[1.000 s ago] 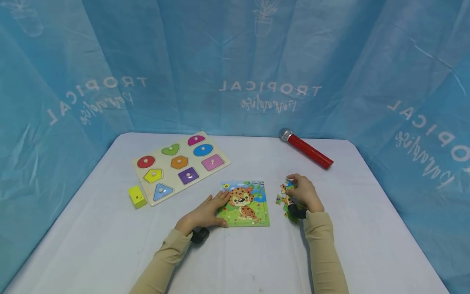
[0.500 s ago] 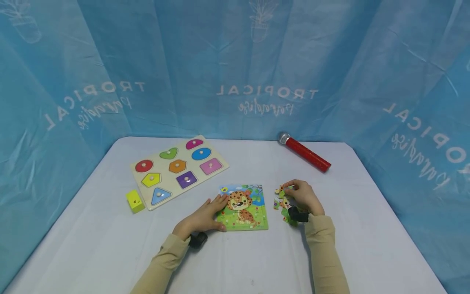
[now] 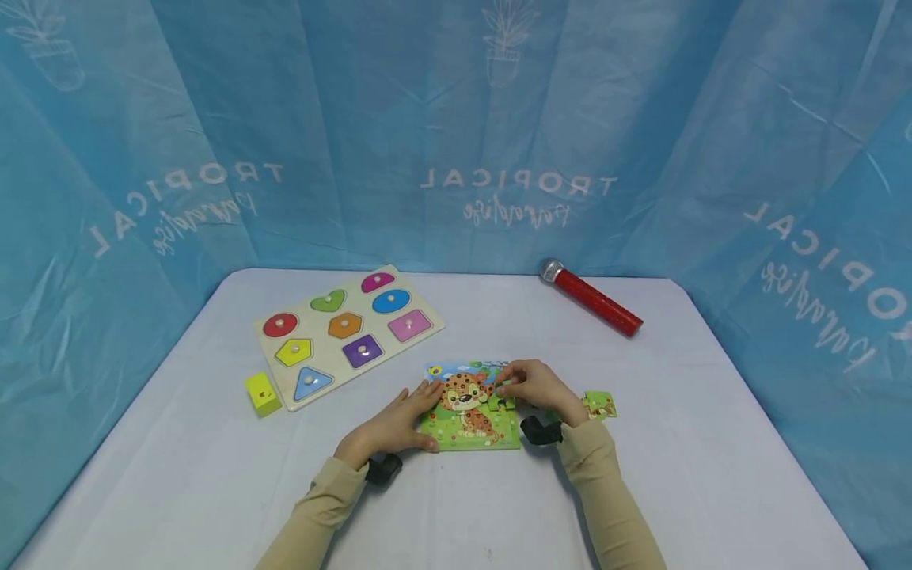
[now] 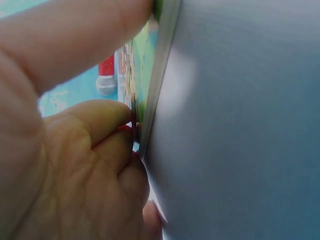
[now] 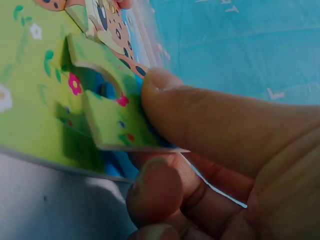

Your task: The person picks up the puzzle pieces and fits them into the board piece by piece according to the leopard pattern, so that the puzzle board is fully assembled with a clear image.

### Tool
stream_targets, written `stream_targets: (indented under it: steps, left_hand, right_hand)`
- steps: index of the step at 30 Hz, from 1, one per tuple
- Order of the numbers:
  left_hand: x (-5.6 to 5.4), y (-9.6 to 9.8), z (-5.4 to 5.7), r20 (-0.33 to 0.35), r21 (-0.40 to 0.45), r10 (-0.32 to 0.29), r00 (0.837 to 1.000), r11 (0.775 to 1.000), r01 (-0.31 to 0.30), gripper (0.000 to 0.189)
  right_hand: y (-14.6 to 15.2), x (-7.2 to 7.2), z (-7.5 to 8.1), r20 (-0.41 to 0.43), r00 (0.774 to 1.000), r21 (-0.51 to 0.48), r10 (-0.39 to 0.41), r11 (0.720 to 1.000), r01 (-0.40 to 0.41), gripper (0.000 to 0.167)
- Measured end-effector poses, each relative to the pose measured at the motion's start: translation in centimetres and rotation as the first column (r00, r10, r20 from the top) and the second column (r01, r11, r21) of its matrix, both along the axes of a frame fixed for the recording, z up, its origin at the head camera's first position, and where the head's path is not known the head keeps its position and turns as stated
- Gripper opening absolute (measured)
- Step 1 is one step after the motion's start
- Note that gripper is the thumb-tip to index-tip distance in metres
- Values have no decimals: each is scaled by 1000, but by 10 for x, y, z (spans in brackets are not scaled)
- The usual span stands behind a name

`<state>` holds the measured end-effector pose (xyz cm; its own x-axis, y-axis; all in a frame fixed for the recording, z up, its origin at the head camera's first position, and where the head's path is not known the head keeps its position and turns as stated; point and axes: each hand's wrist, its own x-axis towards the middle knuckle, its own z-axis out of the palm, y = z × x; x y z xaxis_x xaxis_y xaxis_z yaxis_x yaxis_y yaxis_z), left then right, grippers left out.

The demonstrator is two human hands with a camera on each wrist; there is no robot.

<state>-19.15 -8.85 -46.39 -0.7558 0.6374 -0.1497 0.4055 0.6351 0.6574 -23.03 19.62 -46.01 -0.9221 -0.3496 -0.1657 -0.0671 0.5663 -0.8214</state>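
Note:
A square leopard jigsaw puzzle [image 3: 456, 439] lies flat in the middle of the table. My left hand [image 3: 395, 419] rests on its left edge with the fingers spread, the thumb at the near left corner. In the left wrist view the thumb [image 4: 75, 40] and fingers meet the puzzle's edge. Over the puzzle's right side, my right hand [image 3: 545, 389] pinches a green jigsaw piece [image 5: 120, 125] with a pink flower. That piece is tilted above the picture in the right wrist view. Other loose jigsaw pieces [image 3: 601, 404] lie right of the puzzle, partly hidden by the right hand and wrist.
A wooden shape board [image 3: 342, 360] with knobbed coloured shapes lies at the back left. Beside its near left corner stands a yellow block [image 3: 263, 394]. Toward the back right is a red toy microphone [image 3: 594, 301]. Blue curtains [image 3: 456, 95] surround the white table.
My right hand has picked a jigsaw piece from the loose ones and carried it left over the puzzle. My left hand stays at the puzzle's left edge.

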Motion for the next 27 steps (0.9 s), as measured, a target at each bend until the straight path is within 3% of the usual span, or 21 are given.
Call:
stream_targets:
  steps: [8,13,22,27]
  left_hand:
    - [0,-1,0,2,-2,-7,1000,1000,7,91]
    - [-5,2,1,-11,1,-16,1000,1000,17,91]
    - [-5,1,2,-5,-3,-17,1000,1000,17,91]
    - [-2,0,0,4,4,-10,1000,1000,10,91]
  right_hand:
    - [-9,2,0,-61,998,83,20,996,-14,12]
    - [-14,2,2,-86,995,112,-39,993,49,9]
    - [-21,4,-4,-158,981,200,-110,970,141,23]
    - [-18,4,-7,-159,981,163,-115,976,141,24]
